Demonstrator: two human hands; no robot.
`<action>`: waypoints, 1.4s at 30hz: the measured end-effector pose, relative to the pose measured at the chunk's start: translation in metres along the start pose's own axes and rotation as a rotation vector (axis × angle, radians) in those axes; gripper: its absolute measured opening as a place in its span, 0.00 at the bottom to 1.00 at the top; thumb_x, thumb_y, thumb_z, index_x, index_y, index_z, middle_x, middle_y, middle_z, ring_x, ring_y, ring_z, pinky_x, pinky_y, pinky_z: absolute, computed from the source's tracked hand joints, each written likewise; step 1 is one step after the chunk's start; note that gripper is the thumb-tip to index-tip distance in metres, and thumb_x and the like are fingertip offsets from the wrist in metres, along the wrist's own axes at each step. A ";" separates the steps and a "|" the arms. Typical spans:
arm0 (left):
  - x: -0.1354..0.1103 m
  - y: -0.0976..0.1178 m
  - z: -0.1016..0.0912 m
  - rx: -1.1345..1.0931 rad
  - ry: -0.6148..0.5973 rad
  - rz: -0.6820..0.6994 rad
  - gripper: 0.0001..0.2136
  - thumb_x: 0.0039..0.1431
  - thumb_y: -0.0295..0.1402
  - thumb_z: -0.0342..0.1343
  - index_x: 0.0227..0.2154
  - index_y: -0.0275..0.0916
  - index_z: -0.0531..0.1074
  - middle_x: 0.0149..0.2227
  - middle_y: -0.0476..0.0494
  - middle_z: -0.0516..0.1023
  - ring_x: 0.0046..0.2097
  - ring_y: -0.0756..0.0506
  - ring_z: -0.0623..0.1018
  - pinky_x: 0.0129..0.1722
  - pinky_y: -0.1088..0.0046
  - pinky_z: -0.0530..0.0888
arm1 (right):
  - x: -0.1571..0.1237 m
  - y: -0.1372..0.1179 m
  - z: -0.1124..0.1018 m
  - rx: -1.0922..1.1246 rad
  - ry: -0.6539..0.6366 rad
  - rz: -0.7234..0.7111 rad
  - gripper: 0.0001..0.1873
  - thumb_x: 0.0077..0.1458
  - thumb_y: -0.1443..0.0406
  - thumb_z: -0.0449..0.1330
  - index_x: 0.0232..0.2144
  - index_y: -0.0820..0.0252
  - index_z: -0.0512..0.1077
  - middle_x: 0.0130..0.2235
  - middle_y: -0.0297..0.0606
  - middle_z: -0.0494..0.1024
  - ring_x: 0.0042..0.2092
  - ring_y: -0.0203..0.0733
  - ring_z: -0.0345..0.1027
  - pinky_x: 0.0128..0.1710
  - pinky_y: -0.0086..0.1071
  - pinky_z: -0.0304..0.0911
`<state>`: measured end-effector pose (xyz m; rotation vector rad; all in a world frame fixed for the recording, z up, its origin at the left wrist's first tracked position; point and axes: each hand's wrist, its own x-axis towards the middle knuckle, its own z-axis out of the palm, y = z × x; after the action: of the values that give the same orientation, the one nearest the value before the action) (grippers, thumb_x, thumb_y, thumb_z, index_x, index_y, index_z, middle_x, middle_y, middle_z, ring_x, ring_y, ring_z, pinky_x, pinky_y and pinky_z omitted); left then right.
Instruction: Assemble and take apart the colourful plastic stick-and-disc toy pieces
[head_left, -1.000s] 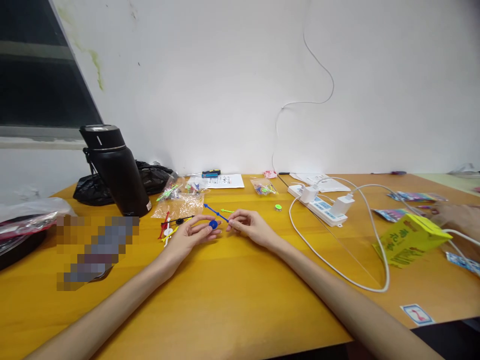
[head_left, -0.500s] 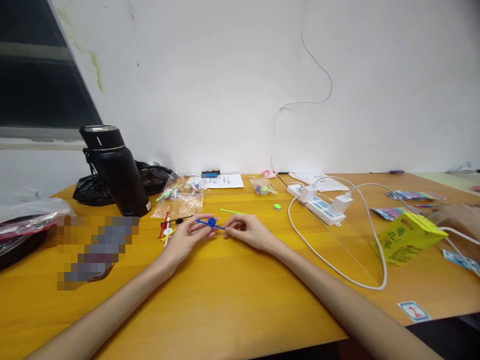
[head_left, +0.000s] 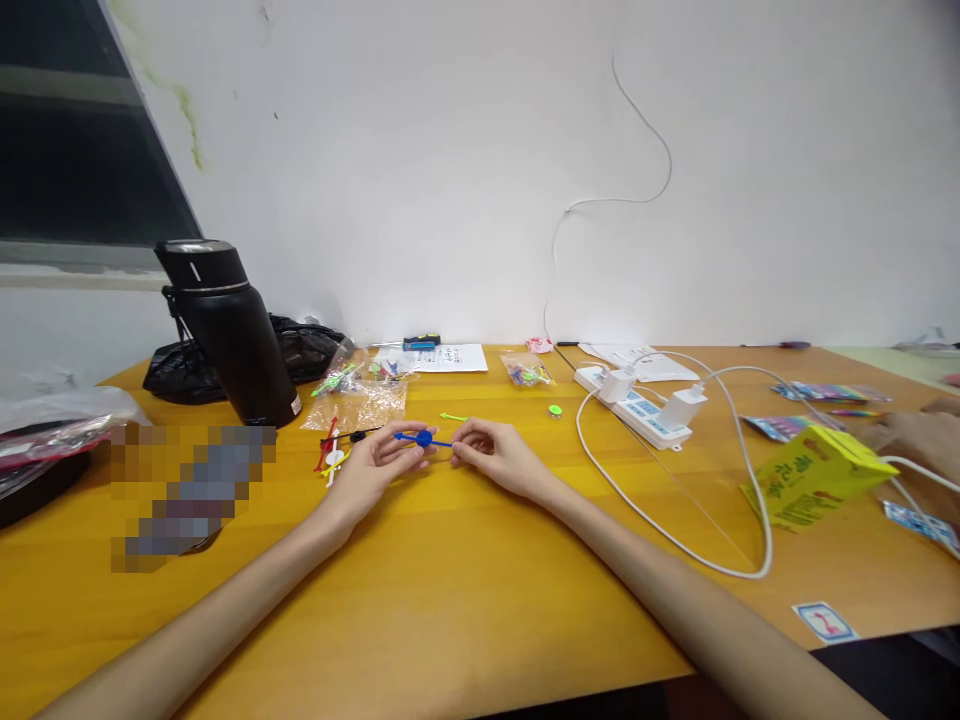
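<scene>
Between my hands, a little above the table, is a blue plastic arrow spinner [head_left: 424, 439] with a round hub in its middle. My left hand [head_left: 382, 465] grips it near the hub and arrowhead. The thumb and finger of my right hand [head_left: 491, 455] pinch its tail end. Behind my right hand a lime-green arrow [head_left: 453, 416] lies on the table, partly hidden. Left of my left hand lie a red arrow [head_left: 328, 445], a black arrow [head_left: 357, 436], a white piece [head_left: 334, 460] and a yellow one, overlapping.
A tall black bottle [head_left: 236, 335] stands at the left. Clear bags of small coloured parts [head_left: 527, 370] lie at the back, with a green disc [head_left: 555, 411] nearby. A white power strip [head_left: 645, 415] with looping cables and a yellow carton [head_left: 814, 478] stand right, near another person's hand [head_left: 919, 445].
The blue spinner has turned slightly and now lies nearer level. My right hand has shifted slightly, covering more of the lime-green arrow. The other person's hand at the right has moved.
</scene>
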<state>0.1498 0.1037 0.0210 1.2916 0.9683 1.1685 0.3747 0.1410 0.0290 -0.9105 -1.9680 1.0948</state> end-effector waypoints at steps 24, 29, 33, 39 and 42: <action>-0.003 0.007 -0.001 0.146 0.002 0.126 0.19 0.57 0.41 0.65 0.49 0.42 0.70 0.52 0.37 0.82 0.57 0.39 0.78 0.59 0.59 0.72 | -0.007 -0.009 0.006 -0.445 0.077 -0.189 0.03 0.62 0.64 0.58 0.37 0.57 0.71 0.30 0.32 0.75 0.29 0.35 0.66 0.30 0.27 0.57; -0.004 0.013 -0.001 0.211 0.011 0.097 0.16 0.55 0.41 0.66 0.42 0.41 0.74 0.50 0.38 0.83 0.55 0.38 0.79 0.58 0.59 0.73 | -0.008 -0.012 0.005 -0.439 0.051 -0.182 0.03 0.62 0.65 0.58 0.37 0.57 0.71 0.29 0.32 0.75 0.29 0.35 0.67 0.30 0.27 0.57; -0.006 0.014 0.000 0.142 -0.017 0.077 0.17 0.55 0.42 0.67 0.44 0.42 0.71 0.49 0.39 0.84 0.55 0.38 0.80 0.59 0.56 0.73 | -0.008 -0.011 0.005 -0.438 0.046 -0.180 0.02 0.62 0.65 0.58 0.36 0.56 0.71 0.29 0.32 0.75 0.29 0.35 0.67 0.30 0.27 0.58; -0.004 0.010 0.002 0.069 -0.008 0.102 0.19 0.54 0.43 0.67 0.43 0.43 0.67 0.49 0.37 0.83 0.55 0.37 0.80 0.57 0.55 0.74 | -0.009 -0.012 0.007 -0.415 -0.040 -0.207 0.04 0.63 0.63 0.58 0.37 0.57 0.72 0.30 0.32 0.76 0.30 0.36 0.68 0.31 0.28 0.59; -0.004 0.013 0.004 0.033 -0.006 0.136 0.18 0.56 0.42 0.66 0.42 0.43 0.65 0.50 0.37 0.83 0.55 0.38 0.80 0.55 0.57 0.75 | -0.010 -0.015 0.009 -0.412 -0.131 -0.239 0.05 0.63 0.63 0.58 0.37 0.57 0.73 0.31 0.33 0.77 0.31 0.36 0.68 0.33 0.28 0.60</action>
<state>0.1514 0.0985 0.0339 1.4046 0.9099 1.2561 0.3693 0.1231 0.0361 -0.7950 -2.3926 0.6385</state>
